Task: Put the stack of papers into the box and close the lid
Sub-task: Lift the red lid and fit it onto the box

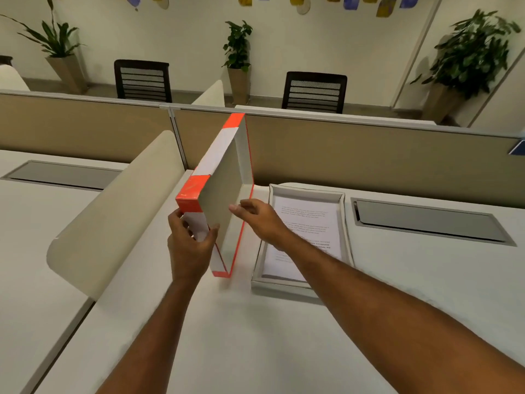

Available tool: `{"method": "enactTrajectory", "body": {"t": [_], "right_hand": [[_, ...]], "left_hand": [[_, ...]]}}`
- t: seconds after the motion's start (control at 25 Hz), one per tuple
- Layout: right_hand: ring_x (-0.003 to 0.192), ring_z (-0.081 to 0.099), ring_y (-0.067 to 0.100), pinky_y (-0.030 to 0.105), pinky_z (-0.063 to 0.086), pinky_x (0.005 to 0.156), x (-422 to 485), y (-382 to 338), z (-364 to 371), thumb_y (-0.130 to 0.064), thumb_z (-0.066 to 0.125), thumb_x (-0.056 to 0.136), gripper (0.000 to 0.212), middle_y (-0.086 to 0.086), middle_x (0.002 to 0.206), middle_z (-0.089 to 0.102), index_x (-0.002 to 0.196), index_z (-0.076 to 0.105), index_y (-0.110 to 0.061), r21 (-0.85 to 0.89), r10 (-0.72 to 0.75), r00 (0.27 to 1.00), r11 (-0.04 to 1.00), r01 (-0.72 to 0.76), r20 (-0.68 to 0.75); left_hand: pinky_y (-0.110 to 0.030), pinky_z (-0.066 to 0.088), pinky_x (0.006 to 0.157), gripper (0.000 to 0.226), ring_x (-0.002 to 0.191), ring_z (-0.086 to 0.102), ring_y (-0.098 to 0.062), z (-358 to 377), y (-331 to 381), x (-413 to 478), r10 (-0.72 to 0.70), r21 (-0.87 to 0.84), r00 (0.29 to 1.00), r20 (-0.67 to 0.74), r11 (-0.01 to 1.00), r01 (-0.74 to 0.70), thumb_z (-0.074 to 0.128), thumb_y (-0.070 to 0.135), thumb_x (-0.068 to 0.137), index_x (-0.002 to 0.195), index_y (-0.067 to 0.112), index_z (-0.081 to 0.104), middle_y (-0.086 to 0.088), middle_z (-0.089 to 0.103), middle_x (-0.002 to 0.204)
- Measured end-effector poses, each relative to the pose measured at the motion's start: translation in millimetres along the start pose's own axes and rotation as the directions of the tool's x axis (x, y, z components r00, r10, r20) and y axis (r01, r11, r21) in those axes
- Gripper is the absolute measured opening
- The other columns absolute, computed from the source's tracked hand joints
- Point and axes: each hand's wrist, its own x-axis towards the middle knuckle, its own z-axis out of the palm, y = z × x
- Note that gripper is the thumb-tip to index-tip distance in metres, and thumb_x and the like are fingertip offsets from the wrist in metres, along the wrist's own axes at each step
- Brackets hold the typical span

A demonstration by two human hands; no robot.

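A curved divider [113, 211] is seen at the left of the desk [255, 336]. The orange-and-white lid [224, 194] is held on edge by the left hand [190, 245], whose fingers are closed round its near side. The right hand [255, 220] is laid against the lid's inside with loosely spread fingers, nothing gripped. The papers [306, 228] are lying inside the open box [348, 223], just beside the lid.

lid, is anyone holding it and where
Yes: the left hand grips the lid at its near side wall, holding it on edge; the right hand touches its opposite rim.
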Motion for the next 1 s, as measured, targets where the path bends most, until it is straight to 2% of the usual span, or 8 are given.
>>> {"method": "enactTrajectory", "body": {"t": [0.2, 0.52, 0.6, 0.68, 0.76, 0.84, 0.92, 1.0], "right_hand": [[0.112, 0.064, 0.026, 0.041, 0.053, 0.098, -10.3, -68.2, -14.5, -0.047, 0.066, 0.087, 0.069, 0.01, 0.132, 0.061, 0.14, 0.042, -0.009, 0.396, 0.108, 0.99, 0.916, -0.064, -0.089], [0.108, 0.061, 0.029, 0.04, 0.056, 0.087, -32.9, -55.6, -46.4, -0.024, 0.078, 0.077, 0.057, 0.01, 0.121, 0.062, 0.124, 0.051, -0.009, 0.434, 0.309, 0.891, 0.889, -0.146, -0.333], [0.113, 0.06, 0.032, 0.042, 0.057, 0.09, -39.5, -44.0, -55.2, -0.018, 0.075, 0.079, 0.055, 0.011, 0.128, 0.06, 0.127, 0.049, -0.009, 0.42, 0.312, 0.883, 0.895, -0.149, -0.352], [0.113, 0.06, 0.032, 0.038, 0.059, 0.08, -45.9, -32.5, -67.3, -0.015, 0.073, 0.079, 0.057, 0.01, 0.129, 0.059, 0.129, 0.047, -0.008, 0.44, 0.29, 0.884, 0.891, -0.11, -0.367], [0.109, 0.063, 0.031, 0.038, 0.06, 0.074, -52.8, -20.7, -85.6, -0.011, 0.071, 0.078, 0.055, 0.013, 0.126, 0.062, 0.128, 0.05, -0.005, 0.501, 0.28, 0.884, 0.863, -0.06, -0.375], [0.105, 0.064, 0.03, 0.039, 0.06, 0.077, -61.1, -5.7, -108.6, -0.008, 0.069, 0.078, 0.051, 0.015, 0.121, 0.065, 0.126, 0.054, -0.005, 0.557, 0.284, 0.886, 0.83, -0.036, -0.366], [0.099, 0.066, 0.028, 0.036, 0.061, 0.067, -69.5, 11.5, -129.0, -0.009, 0.068, 0.08, 0.042, 0.012, 0.114, 0.066, 0.12, 0.057, -0.011, 0.61, 0.288, 0.897, 0.792, -0.027, -0.334], [0.09, 0.067, 0.025, 0.026, 0.058, 0.052, -77.0, 27.6, -141.6, -0.012, 0.067, 0.082, 0.036, 0.011, 0.111, 0.067, 0.117, 0.057, -0.014, 0.647, 0.308, 0.899, 0.762, -0.038, -0.31]], "left_hand": [[-0.049, 0.056, 0.08, 0.072, 0.096, 0.069, -0.041, 19.6, 29.7, -16.7, 0.236, 0.266, 0.967, 0.093, 0.93, -0.252, 0.081, 0.027, 0.075, 0.13, 0.013, 0.037, -0.02, 0.065, 0.123], [-0.047, 0.058, 0.072, 0.084, 0.085, 0.073, -0.038, 52.3, 52.2, -40.6, 0.441, 0.353, 0.868, 0.228, 0.794, -0.496, 0.088, 0.018, 0.064, 0.136, 0.009, 0.045, -0.018, 0.071, 0.116], [-0.045, 0.057, 0.075, 0.081, 0.089, 0.073, -0.035, 58.8, 54.2, -49.0, 0.46, 0.315, 0.842, 0.282, 0.784, -0.534, 0.082, 0.032, 0.067, 0.136, 0.011, 0.047, -0.015, 0.069, 0.121], [-0.038, 0.056, 0.079, 0.084, 0.101, 0.069, -0.023, 58.4, 50.2, -54.1, 0.408, 0.257, 0.841, 0.355, 0.823, -0.507, 0.075, 0.056, 0.068, 0.136, 0.016, 0.047, -0.009, 0.063, 0.132], [-0.036, 0.052, 0.086, 0.081, 0.113, 0.058, -0.015, 51.0, 40.7, -49.1, 0.266, 0.184, 0.921, 0.285, 0.928, -0.325, 0.062, 0.07, 0.073, 0.135, 0.02, 0.046, -0.003, 0.056, 0.138], [-0.04, 0.048, 0.092, 0.081, 0.121, 0.057, -0.025, 42.9, 25.2, -36.7, -0.043, 0.075, 0.993, 0.109, 0.997, 0.035, 0.042, 0.08, 0.077, 0.13, 0.019, 0.05, -0.006, 0.058, 0.134], [-0.044, 0.044, 0.097, 0.087, 0.126, 0.052, -0.033, 37.3, 7.9, -21.3, -0.462, -0.115, 0.874, 0.152, 0.87, 0.48, 0.033, 0.079, 0.08, 0.133, 0.013, 0.05, -0.011, 0.055, 0.136], [-0.05, 0.045, 0.1, 0.073, 0.131, 0.048, -0.033, 36.5, -6.8, -13.9, -0.598, -0.265, 0.677, 0.429, 0.633, 0.727, 0.038, 0.066, 0.09, 0.138, 0.012, 0.046, -0.01, 0.052, 0.139]]}}
